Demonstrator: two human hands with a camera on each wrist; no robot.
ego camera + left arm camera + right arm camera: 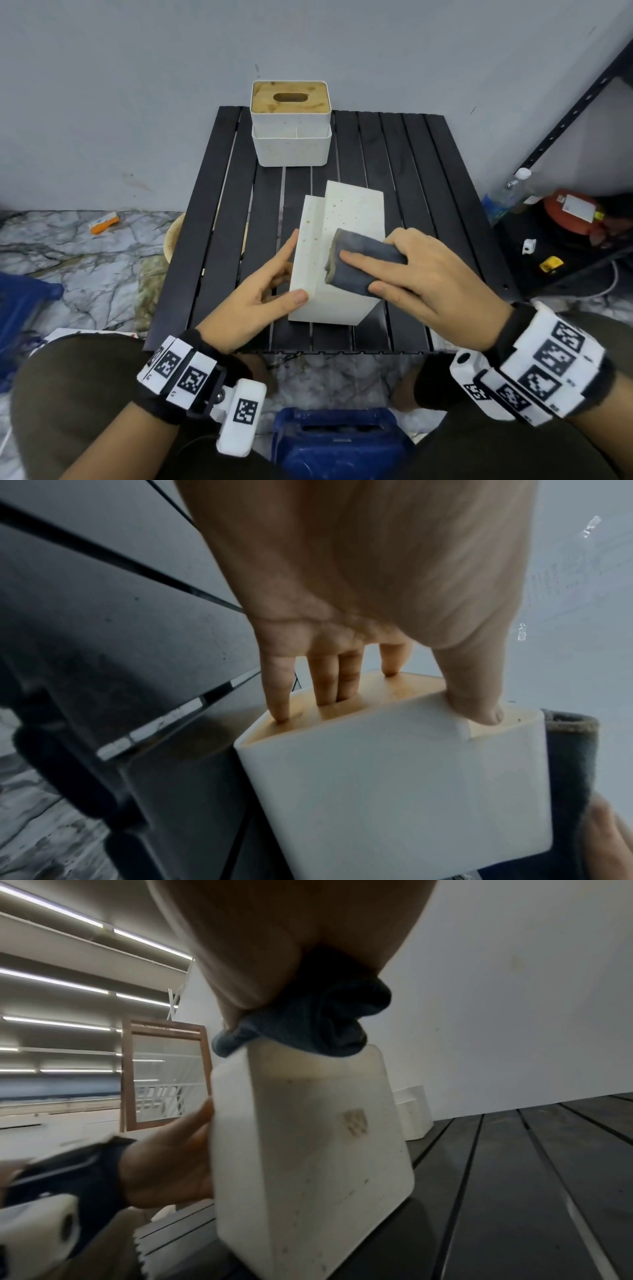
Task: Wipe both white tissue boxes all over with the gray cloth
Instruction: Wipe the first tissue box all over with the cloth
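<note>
Box (346, 212), white and speckled, lies on its side on the table (414, 161), towards its near edge. The left hand (260, 298) pinches its wall, fingers inside the opening, thumb outside. The right hand (435, 274) grips a grey cloth (363, 263), pressing it on the box's upper face.

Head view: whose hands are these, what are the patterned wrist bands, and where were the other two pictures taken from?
No machine here: a person works with bare hands. The head view comes from a camera worn on the head. The patterned bands carry small wrist cameras, which took the other two pictures. On the black slatted table rests a white container. The left hand grips it, fingers inside its opening. The right hand presses a dark cloth on it. A box with a wooden lid stands behind.
</note>
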